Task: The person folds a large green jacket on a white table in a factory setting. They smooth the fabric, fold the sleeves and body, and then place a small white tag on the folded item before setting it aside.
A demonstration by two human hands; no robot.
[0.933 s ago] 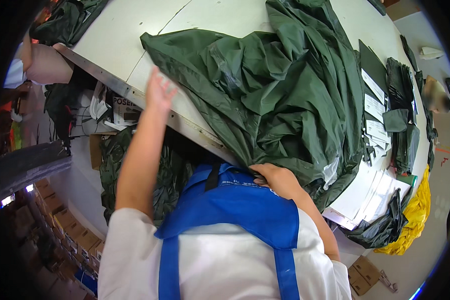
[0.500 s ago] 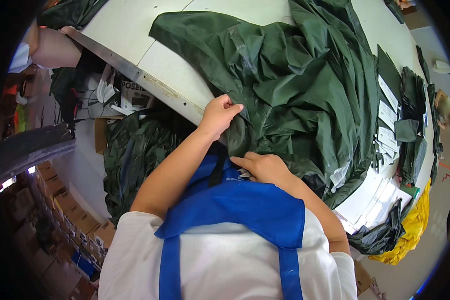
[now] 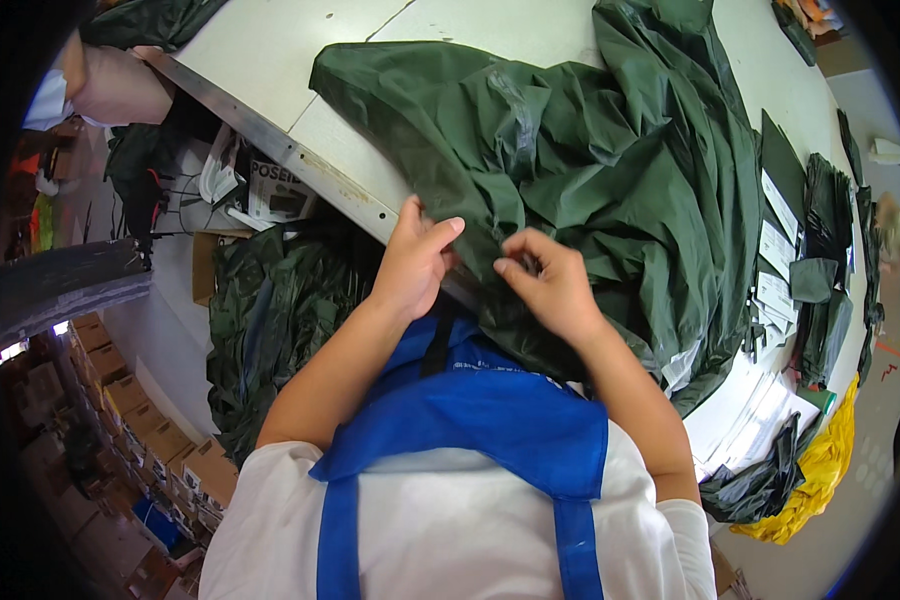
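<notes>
- Here the green fabric (image 3: 590, 170) lies heaped across the white table (image 3: 270, 60), its near hem hanging over the table's front edge.
- Left hand (image 3: 415, 265) and right hand (image 3: 550, 285) both pinch that hem.
- Best to keep the pinches close together, drawing evenly so nothing slides off.

We are looking down into a garment workshop: dark green fabric (image 3: 590, 170) is sprawling over a long white worktable (image 3: 270, 60). Cut pieces and paper tags (image 3: 778, 250) are piling up alongside (cardboard boxes (image 3: 150, 430) are stacking below).
</notes>
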